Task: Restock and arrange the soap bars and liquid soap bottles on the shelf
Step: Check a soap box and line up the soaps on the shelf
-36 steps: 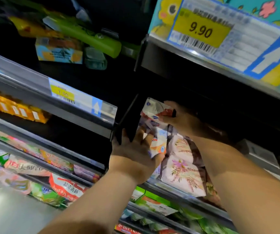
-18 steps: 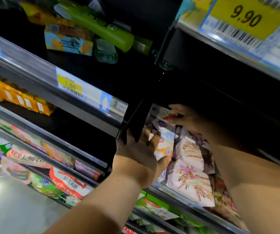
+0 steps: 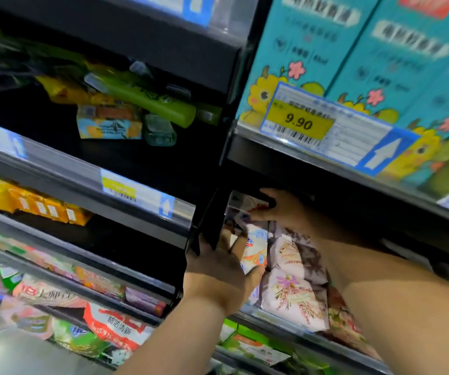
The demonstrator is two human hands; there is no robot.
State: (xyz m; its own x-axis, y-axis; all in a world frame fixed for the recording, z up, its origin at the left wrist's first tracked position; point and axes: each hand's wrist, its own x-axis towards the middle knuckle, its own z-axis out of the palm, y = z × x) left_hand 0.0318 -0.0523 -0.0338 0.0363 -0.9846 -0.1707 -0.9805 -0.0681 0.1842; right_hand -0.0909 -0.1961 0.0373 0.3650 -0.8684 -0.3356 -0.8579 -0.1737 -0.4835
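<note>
White-orange soap packs (image 3: pixel 256 254) stand (slightly tilted) beside pink floral packs (image 3: pixel 293 300).

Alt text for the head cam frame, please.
Two bare hands hold a stack of white soap packs on a dark shelf: left hand low, right hand at the top. Pink floral packs lie beside it; teal boxes and a 9.90 price tag sit above.
</note>
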